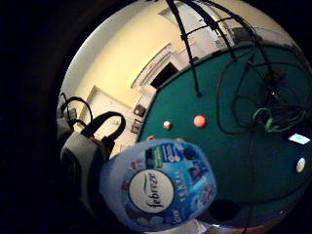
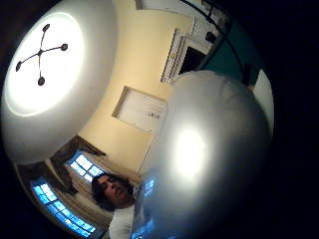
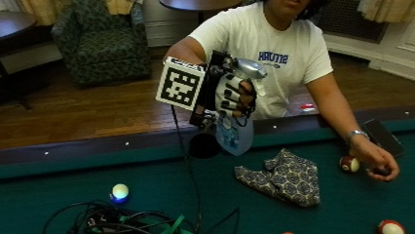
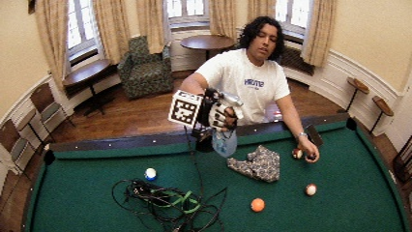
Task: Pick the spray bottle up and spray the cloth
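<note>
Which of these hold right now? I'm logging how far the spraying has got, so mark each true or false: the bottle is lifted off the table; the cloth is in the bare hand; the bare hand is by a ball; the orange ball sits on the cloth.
1. The gloved right hand holds the pale blue plastic spray bottle up above the green felt pool table. True.
2. The crumpled patterned cloth is held in the bare left hand. False: it lies on the felt, apart from both hands.
3. The bare left hand rests beside a red-and-white striped ball. True.
4. The orange ball sits on the cloth. False: it lies on bare felt, apart from the cloth.
</note>
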{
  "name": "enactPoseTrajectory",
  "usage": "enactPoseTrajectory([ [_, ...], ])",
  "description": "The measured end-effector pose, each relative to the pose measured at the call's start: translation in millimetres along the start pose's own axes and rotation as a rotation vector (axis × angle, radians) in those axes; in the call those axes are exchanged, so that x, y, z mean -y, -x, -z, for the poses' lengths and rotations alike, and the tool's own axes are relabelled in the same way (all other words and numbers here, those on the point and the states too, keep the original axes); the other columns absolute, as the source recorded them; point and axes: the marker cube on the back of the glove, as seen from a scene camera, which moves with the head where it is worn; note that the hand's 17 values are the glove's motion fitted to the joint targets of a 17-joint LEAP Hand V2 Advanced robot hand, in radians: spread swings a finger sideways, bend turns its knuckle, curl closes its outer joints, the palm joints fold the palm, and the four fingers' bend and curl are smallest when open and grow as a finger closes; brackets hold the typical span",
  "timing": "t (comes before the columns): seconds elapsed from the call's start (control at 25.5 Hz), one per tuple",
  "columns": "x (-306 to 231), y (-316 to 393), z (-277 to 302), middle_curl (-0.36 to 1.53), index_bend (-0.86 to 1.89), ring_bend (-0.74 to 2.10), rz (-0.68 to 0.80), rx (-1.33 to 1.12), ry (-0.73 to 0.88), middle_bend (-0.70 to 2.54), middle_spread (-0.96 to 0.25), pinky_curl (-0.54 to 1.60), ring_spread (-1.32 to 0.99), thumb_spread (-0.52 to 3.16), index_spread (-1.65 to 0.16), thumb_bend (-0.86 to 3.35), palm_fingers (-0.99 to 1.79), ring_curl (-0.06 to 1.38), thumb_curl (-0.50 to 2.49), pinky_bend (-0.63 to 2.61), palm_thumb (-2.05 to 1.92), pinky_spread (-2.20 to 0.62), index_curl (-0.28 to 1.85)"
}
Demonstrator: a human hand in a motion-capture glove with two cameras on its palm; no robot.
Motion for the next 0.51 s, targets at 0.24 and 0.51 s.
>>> enactPoseTrajectory([
  [0.24, 5.4, 6.5, -23.8, 0.57, 0.47, 0.78, -0.115, -0.06, 0.159, 0.67, -0.21, 0.44, -0.22, 0.12, -0.26, -0.03, 1.4, 0.52, 0.75, 0.48, 0.93, -0.31, 0.57],
  [0.51, -10.2, -19.5, -85.9, 0.57, 0.46, 0.78, -0.303, -0.264, 0.44, 0.68, -0.21, 0.44, -0.22, 0.12, -0.27, -0.03, 1.39, 0.51, 0.76, 0.49, 0.93, -0.31, 0.58],
])
